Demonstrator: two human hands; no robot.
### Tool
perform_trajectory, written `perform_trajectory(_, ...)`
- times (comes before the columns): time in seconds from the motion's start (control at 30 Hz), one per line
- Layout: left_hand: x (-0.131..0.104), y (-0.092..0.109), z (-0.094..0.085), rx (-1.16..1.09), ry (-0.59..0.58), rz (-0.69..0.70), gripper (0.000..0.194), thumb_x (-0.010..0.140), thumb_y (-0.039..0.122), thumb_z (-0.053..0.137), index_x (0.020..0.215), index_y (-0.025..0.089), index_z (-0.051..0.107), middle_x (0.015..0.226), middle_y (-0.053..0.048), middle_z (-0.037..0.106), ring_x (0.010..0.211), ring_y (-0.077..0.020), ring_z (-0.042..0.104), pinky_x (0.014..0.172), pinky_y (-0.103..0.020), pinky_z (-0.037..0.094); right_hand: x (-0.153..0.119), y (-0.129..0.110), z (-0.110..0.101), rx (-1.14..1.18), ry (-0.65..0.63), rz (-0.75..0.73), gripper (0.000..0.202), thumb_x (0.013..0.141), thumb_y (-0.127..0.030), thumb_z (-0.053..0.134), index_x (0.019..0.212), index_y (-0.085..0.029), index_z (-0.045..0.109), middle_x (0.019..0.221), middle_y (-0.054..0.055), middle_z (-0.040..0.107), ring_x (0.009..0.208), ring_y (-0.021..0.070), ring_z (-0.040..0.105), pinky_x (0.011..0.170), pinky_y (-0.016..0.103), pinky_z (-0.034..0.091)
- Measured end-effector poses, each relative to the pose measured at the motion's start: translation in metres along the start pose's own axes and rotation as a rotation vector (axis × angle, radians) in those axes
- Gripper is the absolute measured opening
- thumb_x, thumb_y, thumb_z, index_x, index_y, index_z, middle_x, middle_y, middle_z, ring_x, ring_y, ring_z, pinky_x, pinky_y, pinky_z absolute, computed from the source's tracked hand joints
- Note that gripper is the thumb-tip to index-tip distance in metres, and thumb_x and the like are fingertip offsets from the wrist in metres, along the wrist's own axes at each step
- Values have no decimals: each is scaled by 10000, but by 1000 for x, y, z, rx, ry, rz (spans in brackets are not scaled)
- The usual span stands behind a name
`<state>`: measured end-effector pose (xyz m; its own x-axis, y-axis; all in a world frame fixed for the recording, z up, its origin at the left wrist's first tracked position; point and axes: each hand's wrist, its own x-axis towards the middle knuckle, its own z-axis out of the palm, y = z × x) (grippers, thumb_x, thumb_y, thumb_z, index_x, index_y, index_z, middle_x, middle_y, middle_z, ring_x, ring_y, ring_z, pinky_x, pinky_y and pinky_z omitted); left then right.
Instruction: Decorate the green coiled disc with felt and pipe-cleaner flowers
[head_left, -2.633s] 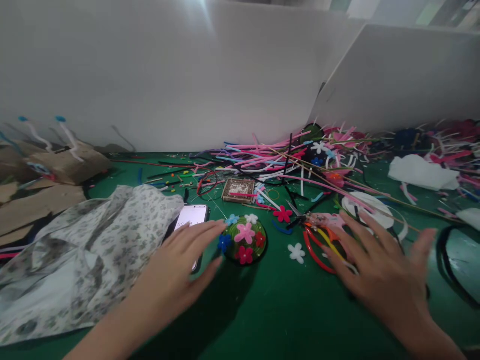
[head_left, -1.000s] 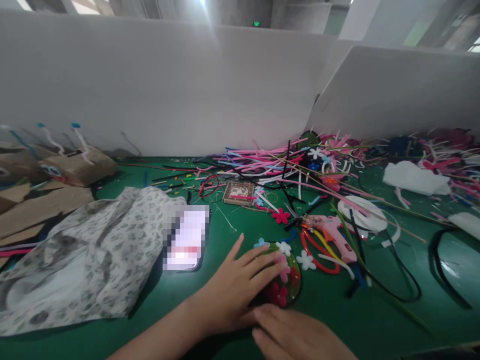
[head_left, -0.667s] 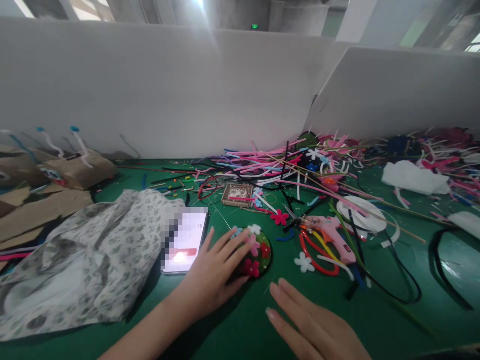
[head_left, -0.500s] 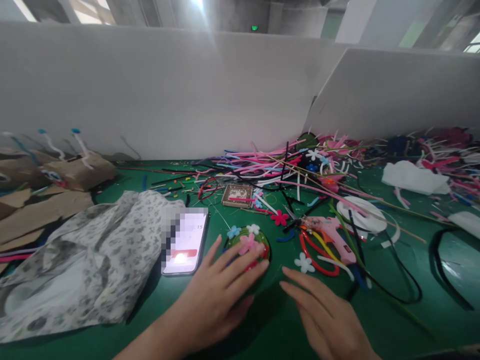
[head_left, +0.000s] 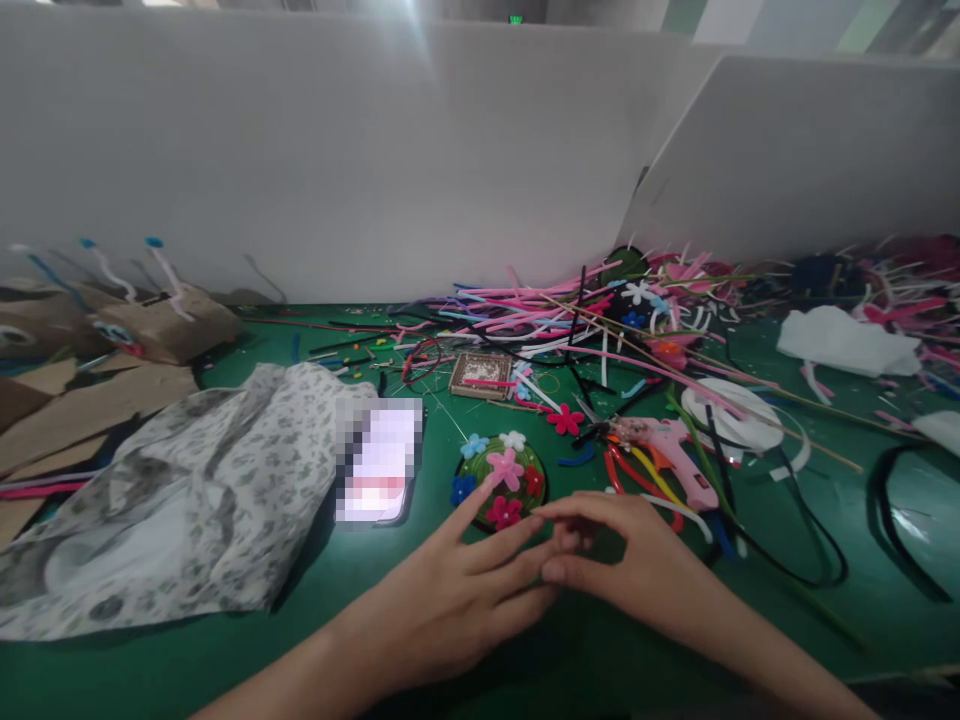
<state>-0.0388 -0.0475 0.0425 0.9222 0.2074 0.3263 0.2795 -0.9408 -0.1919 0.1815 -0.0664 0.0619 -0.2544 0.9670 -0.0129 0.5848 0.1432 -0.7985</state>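
A round green piece (head_left: 489, 462) bearing several coloured flowers lies on the green table. My left hand (head_left: 465, 590) is just in front of it, palm down with fingers spread, the index fingertip by the pink flower (head_left: 505, 468). Nothing shows in that hand. To its right, my right hand (head_left: 615, 550) has its fingers curled and its thumb near them, meeting the left fingertips. Whatever those fingers may hold is too small or hidden to make out. A red-pink flower (head_left: 565, 419) lies behind the hands.
A phone (head_left: 382, 460) and a patterned cloth (head_left: 225, 490) are at left, beside cardboard pieces (head_left: 112, 400). On the right are a pink glue gun (head_left: 675, 455), red-handled scissors (head_left: 621, 475) and a white roll (head_left: 731, 415). Pipe cleaners (head_left: 517, 310) lie behind, before a grey partition (head_left: 337, 160).
My left hand has drawn back off the flowered piece, uncovering it. My right hand has moved left to the left fingertips and curled its fingers. The view has tilted down a little.
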Motion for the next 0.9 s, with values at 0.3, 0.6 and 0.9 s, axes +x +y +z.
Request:
perform_trajectory(0.3, -5, -2, -11, 96, -33, 49, 323, 979, 172, 414, 1246, 245, 578, 1434, 16, 511, 1406, -163, 289, 1199, -539, -81, 5, 3, -12, 384, -205, 113, 260, 802, -406, 699, 1031, -292, 744, 1028, 19, 753, 974, 199, 689, 861, 295, 521)
perform_trajectory(0.6, -1, 0, -20, -138, -56, -98, 340, 963, 300, 469, 1296, 305, 540, 1462, 63, 480, 1372, -186, 375, 1185, -509, -115, 9, 4, -24, 365, -42, 202, 198, 640, -393, 817, 735, -227, 765, 695, 9, 741, 663, 150, 683, 623, 221, 528)
perform_trajectory(0.9, -8, 2, -25, -388, -32, -341, 478, 855, 129, 524, 1302, 299, 519, 1451, 14, 502, 1334, -184, 451, 1145, -440, 321, 3, 5, -9, 429, 256, 139, 336, 729, -410, 736, 1016, -236, 739, 1024, 74, 751, 922, 216, 717, 833, 325, 583)
